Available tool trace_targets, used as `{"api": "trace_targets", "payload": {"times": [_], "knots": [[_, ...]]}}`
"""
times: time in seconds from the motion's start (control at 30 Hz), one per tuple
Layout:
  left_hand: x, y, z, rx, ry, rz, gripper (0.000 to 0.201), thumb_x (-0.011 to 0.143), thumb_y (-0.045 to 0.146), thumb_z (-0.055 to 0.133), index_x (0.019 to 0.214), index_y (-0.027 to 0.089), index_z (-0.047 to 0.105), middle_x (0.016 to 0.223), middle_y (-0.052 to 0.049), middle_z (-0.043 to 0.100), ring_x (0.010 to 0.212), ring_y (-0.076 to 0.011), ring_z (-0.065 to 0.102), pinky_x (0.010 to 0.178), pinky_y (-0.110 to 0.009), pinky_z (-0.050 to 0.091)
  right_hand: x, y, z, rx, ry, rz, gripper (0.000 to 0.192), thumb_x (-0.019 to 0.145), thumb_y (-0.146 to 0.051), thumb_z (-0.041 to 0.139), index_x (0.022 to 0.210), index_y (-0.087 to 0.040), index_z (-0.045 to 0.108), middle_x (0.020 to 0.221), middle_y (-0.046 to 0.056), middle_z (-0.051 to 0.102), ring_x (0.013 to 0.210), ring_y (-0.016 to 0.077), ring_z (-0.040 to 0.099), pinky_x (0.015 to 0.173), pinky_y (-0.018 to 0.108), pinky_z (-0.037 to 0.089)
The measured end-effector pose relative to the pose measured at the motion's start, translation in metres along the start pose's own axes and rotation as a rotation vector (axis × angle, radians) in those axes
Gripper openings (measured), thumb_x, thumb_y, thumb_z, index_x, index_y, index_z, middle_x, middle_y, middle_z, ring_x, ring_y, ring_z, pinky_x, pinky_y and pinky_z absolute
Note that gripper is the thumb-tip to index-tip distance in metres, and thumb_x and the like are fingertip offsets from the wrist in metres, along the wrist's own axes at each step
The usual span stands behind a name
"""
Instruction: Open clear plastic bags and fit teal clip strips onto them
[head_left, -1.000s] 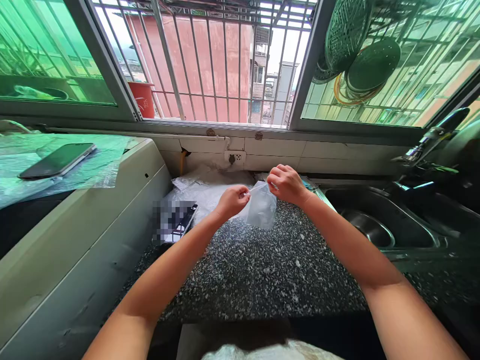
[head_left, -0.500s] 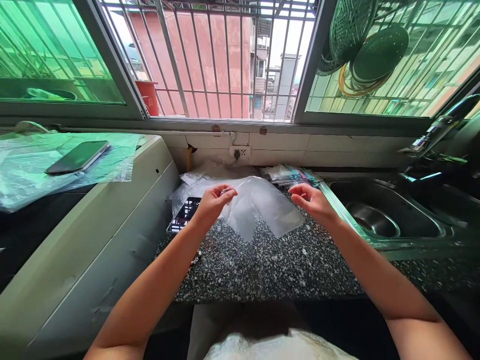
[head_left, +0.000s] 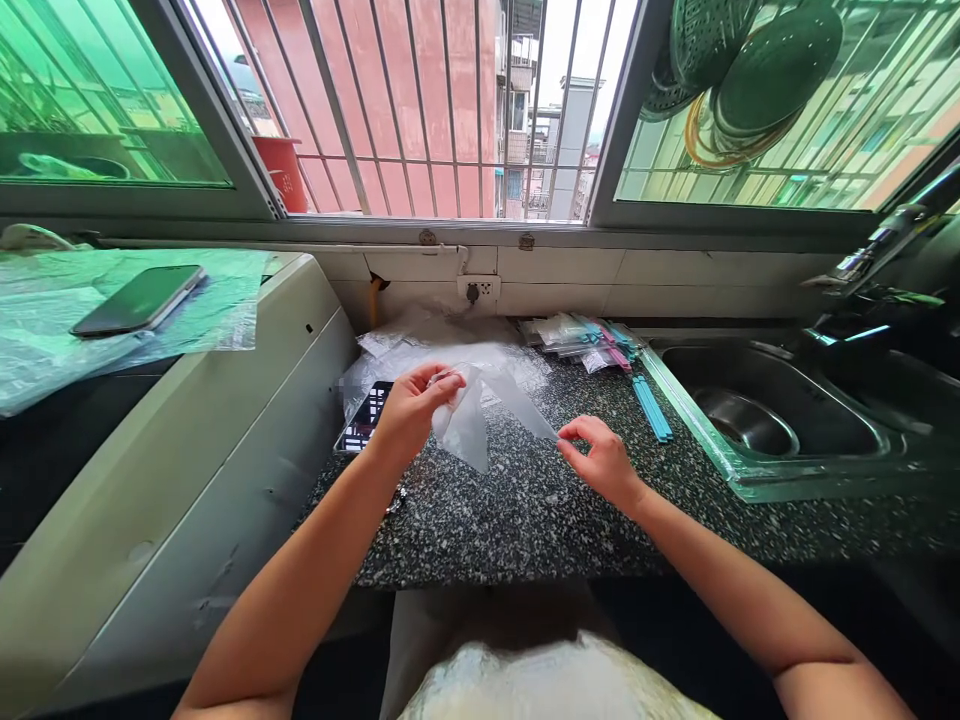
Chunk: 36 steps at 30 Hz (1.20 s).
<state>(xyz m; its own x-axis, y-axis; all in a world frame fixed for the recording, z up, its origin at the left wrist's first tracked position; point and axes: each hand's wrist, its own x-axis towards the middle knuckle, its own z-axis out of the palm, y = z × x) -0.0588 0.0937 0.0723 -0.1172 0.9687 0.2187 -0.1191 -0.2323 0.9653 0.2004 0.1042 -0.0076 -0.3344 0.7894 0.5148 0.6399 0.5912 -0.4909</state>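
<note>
Two hands work over the speckled granite counter [head_left: 525, 520], w/ forearms coming in across its front edge. Right hand [head_left: 600, 462] pinches the lower right corner of a clear plastic bag [head_left: 480, 405] btwn thumb and fingertips, just above the stone. Left hand [head_left: 411, 410] is closed on the bag's upper edge, holding it up off the counter so the thin, crinkly film hangs stretched btwn the two grips. Bag is see-through; the granite grain shows through it.

Behind the left hand, toward the counter's left edge, a dark flat device [head_left: 365, 425] lies partly under a heap of more clear bags [head_left: 420, 345], which piles against the back edge. Near the back right corner: a stack of small packets [head_left: 577, 335] and blue strips [head_left: 649, 408], beside the steel sink [head_left: 757, 420]. Left of the counter stands a white appliance [head_left: 225, 420], its top covered w/ plastic sheeting [head_left: 45, 340] and a black phone [head_left: 139, 300] on that. Barred window [head_left: 450, 110] runs along the far wall.
</note>
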Motion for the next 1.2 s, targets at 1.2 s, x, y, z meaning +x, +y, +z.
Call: {"api": "trace_targets", "payload": {"times": [1.2], "knots": [[0.002, -0.019, -0.021, -0.116, 0.094, -0.143, 0.023, 0.053, 0.031, 0.073, 0.061, 0.013, 0.061, 0.042, 0.003, 0.050, 0.037, -0.0059, 0.040, 0.038, -0.019, 0.026, 0.052, 0.007, -0.088, 0.709, 0.181, 0.035, 0.014, 0.071, -0.029, 0.065, 0.060, -0.021, 0.063, 0.063, 0.000, 0.054, 0.063, 0.0135, 0.049, 0.056, 0.027, 0.037]]}}
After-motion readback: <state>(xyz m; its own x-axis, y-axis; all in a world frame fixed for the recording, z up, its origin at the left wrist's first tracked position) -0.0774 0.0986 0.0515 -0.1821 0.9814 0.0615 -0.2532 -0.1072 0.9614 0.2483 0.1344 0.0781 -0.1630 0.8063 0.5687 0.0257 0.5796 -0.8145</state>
